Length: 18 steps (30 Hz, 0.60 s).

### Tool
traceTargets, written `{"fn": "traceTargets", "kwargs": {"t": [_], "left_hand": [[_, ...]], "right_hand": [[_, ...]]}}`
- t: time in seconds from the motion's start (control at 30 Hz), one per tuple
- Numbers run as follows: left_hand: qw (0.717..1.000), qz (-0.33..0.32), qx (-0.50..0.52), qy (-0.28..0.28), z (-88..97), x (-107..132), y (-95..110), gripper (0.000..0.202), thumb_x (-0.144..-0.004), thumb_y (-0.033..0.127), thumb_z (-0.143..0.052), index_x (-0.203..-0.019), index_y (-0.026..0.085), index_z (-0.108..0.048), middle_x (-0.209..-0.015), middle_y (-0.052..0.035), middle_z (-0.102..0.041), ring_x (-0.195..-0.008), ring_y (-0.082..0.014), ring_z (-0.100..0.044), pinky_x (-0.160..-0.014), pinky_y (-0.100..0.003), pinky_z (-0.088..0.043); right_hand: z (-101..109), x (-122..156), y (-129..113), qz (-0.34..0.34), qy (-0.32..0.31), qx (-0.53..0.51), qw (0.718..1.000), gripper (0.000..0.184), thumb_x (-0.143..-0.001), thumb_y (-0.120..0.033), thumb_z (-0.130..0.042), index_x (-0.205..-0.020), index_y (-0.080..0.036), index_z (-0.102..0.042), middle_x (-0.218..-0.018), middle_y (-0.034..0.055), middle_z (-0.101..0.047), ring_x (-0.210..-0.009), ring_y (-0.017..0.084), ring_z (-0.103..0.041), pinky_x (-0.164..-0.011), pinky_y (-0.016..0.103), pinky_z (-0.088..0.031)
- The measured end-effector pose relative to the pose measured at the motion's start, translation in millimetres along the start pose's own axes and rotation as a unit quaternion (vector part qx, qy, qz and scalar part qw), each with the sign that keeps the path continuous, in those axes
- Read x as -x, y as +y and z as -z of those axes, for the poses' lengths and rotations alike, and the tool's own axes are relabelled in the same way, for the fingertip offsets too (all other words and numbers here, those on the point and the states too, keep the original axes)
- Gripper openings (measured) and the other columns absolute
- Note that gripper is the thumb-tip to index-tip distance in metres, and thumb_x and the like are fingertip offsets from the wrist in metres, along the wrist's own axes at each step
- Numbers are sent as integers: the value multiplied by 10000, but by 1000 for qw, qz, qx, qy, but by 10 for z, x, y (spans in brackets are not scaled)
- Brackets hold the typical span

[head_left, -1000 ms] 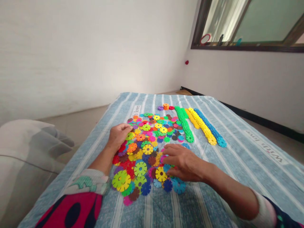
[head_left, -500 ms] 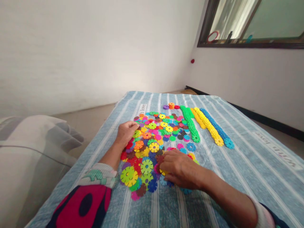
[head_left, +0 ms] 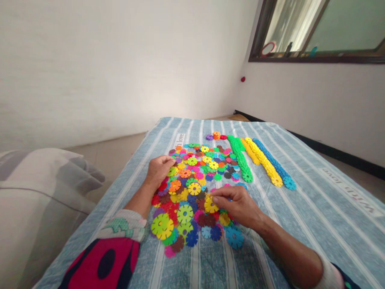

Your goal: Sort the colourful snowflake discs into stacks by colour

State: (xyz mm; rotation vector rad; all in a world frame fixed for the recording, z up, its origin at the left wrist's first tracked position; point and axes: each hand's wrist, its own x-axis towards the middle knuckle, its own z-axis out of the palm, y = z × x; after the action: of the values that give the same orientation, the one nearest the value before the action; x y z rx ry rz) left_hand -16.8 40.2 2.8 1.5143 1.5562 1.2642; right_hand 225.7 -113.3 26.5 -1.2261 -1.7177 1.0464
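Note:
A heap of flat, notched plastic discs [head_left: 192,188] in many colours lies on a blue striped cloth [head_left: 300,208]. My right hand [head_left: 237,206] is closed in a pinch on a yellow disc [head_left: 210,205] lifted just above the near part of the heap. At the heap's left edge rests my left hand [head_left: 159,170], fingers curled over the discs there; whether it holds one is hidden. Beyond the heap lie three sorted rows of discs: a green row [head_left: 240,158], a yellow row [head_left: 263,160] and a blue row [head_left: 275,164].
A small stack of orange discs [head_left: 216,135] sits at the far end of the heap. A grey pillow [head_left: 39,196] lies to the left of the cloth. White walls and a dark-framed window [head_left: 319,36] stand behind.
My right hand, spread flat over the near discs a second ago, has closed and drawn back, now pinching a yellow disc. The left hand stays at the heap's left edge.

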Motion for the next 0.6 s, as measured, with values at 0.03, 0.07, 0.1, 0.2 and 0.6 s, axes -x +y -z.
{"fn": "traceTargets", "kwargs": {"t": [0.03, 0.07, 0.1, 0.2, 0.6], "left_hand": [[1000, 1, 0, 0, 0, 3, 4, 297, -582, 423, -671, -707, 154, -700, -642, -11, -683, -585, -143, -566, -568, -241, -417], [1000, 1, 0, 1, 0, 6, 8, 298, -579, 423, -673, -706, 155, -701, -640, -9, -683, -584, -143, -566, -568, -241, -418], [1000, 3, 1, 2, 0, 9, 12, 301, -576, 426, -675, -705, 155, -701, -638, -9, -683, -583, -144, -567, -568, -242, -420], [1000, 6, 1, 4, 0, 9, 15, 313, -570, 434, -683, -709, 154, -705, -638, -11, -687, -584, -148, -573, -569, -244, -424], [1000, -14, -24, 3, 11, -19, -27, 345, -585, 458, -675, -734, 149, -719, -651, -27, -695, -603, -160, -584, -583, -249, -437]], "right_hand": [[2, -3, 1, -7, 0, -8, 1000, 245, -808, -343, -565, -819, -177, -744, -724, 7, -678, -679, 154, -600, -626, 243, -461], [3, -7, 5, -11, -2, -15, 1000, 251, -803, -352, -564, -816, -179, -745, -709, 2, -666, -657, 147, -585, -611, 241, -452], [4, -12, 12, -15, -2, -22, 1000, 254, -797, -360, -564, -809, -181, -744, -688, -3, -651, -633, 139, -566, -593, 239, -441], [-1, -29, 53, -28, 4, -41, 999, 247, -781, -372, -572, -768, -184, -732, -635, -16, -608, -581, 122, -515, -551, 233, -405], [77, -85, 200, -37, 51, -40, 997, 242, -794, -353, -580, -819, -173, -740, -679, -11, -641, -622, 123, -551, -586, 232, -435]]}}
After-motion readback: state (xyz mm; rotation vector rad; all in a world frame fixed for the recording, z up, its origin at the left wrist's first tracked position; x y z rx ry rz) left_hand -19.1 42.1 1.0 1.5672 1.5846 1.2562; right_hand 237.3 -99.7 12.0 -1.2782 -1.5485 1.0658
